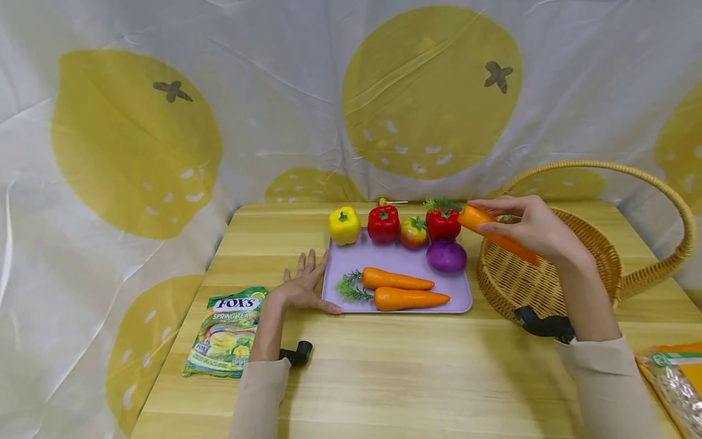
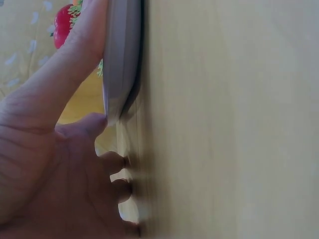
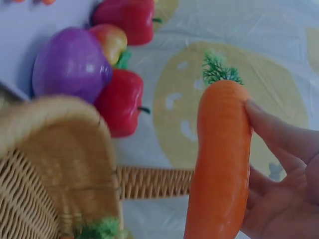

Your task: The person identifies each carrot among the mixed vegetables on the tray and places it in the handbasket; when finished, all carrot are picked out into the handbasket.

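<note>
My right hand (image 1: 540, 228) pinches an orange carrot (image 1: 499, 235) near its leafy end, above the left side of a wicker basket (image 1: 548, 292). In the right wrist view that carrot (image 3: 219, 159) hangs with its green top up. On the left, my left hand (image 1: 301, 286) lies with spread fingers against the edge of a lilac tray (image 1: 406, 256); its thumb touches the front corner. Two carrots (image 1: 397, 279) lie on the tray, with a purple round vegetable (image 1: 446, 255), a yellow bell pepper (image 1: 345, 225), two red bell peppers (image 1: 383, 224) and a red-yellow fruit (image 1: 414, 233) toward the back and right.
Green leaves (image 3: 102, 229) show inside the basket, whose tall handle (image 1: 682, 213) arches up at the right. A bag of candy (image 1: 227, 332) lies left of my left arm. Another packet (image 1: 674, 378) sits at the right edge. A small lollipop (image 1: 392, 202) lies behind the tray.
</note>
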Demonstrator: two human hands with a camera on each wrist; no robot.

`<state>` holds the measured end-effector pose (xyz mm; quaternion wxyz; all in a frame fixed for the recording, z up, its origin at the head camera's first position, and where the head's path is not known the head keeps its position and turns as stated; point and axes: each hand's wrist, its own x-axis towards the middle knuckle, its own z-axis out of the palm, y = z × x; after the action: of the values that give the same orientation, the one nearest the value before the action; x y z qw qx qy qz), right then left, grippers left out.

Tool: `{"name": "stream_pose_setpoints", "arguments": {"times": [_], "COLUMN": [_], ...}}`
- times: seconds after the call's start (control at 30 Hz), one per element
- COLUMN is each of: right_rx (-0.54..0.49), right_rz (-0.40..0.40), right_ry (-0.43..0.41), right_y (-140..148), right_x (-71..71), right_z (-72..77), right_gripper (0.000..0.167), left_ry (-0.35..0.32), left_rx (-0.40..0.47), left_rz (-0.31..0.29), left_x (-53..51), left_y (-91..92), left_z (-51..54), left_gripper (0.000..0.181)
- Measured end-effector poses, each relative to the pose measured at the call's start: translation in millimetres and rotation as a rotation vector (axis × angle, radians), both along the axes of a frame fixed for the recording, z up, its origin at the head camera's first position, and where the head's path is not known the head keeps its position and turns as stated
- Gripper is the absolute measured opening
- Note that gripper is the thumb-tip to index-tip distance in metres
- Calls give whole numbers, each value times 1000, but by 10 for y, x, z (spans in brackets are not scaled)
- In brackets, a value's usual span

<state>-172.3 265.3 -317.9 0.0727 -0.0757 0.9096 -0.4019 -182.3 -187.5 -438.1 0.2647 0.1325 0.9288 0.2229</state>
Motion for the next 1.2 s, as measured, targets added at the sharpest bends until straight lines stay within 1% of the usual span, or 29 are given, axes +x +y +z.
{"name": "stream_pose_setpoints", "arguments": {"times": [0.1, 0.17, 0.23, 0.3, 0.37, 0.43, 0.5, 0.53, 0.6, 0.7, 0.93, 1.03, 1.1, 1.2], "right_rx": [28, 40, 45, 55, 43, 55, 81, 104, 168, 191, 140, 107, 70, 33], "right_rz": [-13, -22, -32, -33, -22, -18, -27, -29, -42, -56, -159, -192, -230, -256], "right_ry": [-37, -39, -22, 14, 51, 66, 46, 49, 30, -4, -113, -134, -149, -138], "right_y": [145, 251, 359, 480, 600, 718, 813, 853, 921, 994, 1101, 1111, 1114, 1105], "right_x": [21, 35, 48, 57, 65, 67, 62, 57, 40, 16, -59, -91, -110, -141], "right_z": [-27, -58, -94, -127, -155, -171, -171, -170, -159, -148, -145, -148, -157, -189], "right_gripper": [54, 55, 54, 52, 49, 48, 49, 50, 52, 57, 65, 67, 65, 62], "left_ry": [-1, -1, 0, 0, 1, 2, 3, 4, 5, 6, 2, 4, 6, 9], "left_rx": [3, 4, 4, 6, 3, 1, -1, -2, -2, -6, -3, -2, 1, 3], "left_rz": [0, -4, -7, -8, -10, -10, -11, -12, -12, -14, -7, -7, -8, -10], "left_x": [5, 7, 8, 7, 4, 3, 2, 3, 3, 3, 6, 10, 13, 18], "left_y": [-12, -12, -9, -7, -7, -9, -12, -14, -16, -19, -31, -32, -29, -21], "left_z": [3, 10, 20, 24, 29, 33, 32, 31, 23, 14, 0, -2, 2, 14], "left_gripper": [137, 137, 137, 137, 136, 137, 137, 137, 137, 137, 138, 138, 138, 137]}}
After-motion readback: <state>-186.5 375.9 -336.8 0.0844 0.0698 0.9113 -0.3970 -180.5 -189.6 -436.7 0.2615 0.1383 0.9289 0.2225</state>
